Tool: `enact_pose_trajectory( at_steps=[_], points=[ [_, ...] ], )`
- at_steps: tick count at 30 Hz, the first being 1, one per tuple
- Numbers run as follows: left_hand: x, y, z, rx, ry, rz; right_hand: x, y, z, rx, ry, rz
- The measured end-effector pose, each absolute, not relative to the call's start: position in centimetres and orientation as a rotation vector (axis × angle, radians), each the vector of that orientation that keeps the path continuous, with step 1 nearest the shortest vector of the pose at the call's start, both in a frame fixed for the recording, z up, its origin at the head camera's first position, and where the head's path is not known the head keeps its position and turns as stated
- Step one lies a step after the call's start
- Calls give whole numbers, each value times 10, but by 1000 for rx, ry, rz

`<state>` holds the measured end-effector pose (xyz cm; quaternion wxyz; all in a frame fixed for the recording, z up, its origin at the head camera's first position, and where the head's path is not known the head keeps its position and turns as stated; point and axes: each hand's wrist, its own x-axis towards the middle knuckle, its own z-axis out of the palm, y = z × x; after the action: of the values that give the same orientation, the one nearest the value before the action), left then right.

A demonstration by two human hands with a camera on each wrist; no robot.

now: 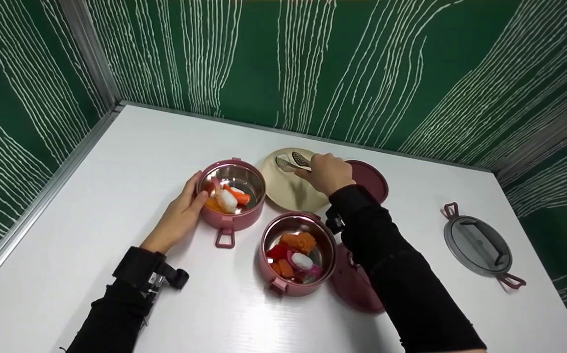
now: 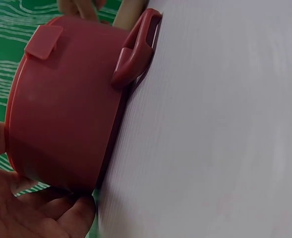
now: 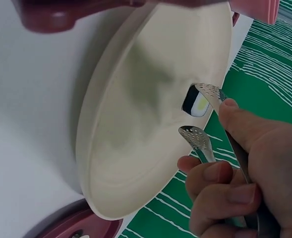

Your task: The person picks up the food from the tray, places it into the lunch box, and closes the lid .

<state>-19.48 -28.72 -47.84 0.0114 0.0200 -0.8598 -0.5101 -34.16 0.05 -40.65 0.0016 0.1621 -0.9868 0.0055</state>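
Observation:
My left hand (image 1: pixel 178 223) holds a pink-red lunch box bowl (image 1: pixel 245 220) by its left side, thumb at the rim and fingers low on its wall. Inside lie a white-and-pink shrimp sushi piece (image 1: pixel 226 202) and orange pieces. Over the cream plate (image 1: pixel 283 190), my right hand (image 1: pixel 331 172) grips metal tongs (image 3: pixel 211 94) with perforated tips. The tips are spread apart. A small sushi roll (image 3: pixel 199 103), black-edged with white and yellow-green, lies near the plate's far edge; the upper tip overlaps it in the right wrist view.
A second pink-red bowl (image 1: pixel 299 290) with orange, red and white food pieces stands in front of the plate. Dark red lids (image 1: pixel 374 182) lie behind and beneath my right forearm. Farther right is a grey lid (image 1: pixel 479 244) with red clips. Green walls (image 1: pixel 254 63) border the white table.

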Motion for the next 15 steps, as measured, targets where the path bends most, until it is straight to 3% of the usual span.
enact_pose_trajectory(
  at_steps=[15],
  points=[
    [-195,-288,-480,42,-2683,-1562,-342,-4,-409,519,-3045,3]
  ],
)
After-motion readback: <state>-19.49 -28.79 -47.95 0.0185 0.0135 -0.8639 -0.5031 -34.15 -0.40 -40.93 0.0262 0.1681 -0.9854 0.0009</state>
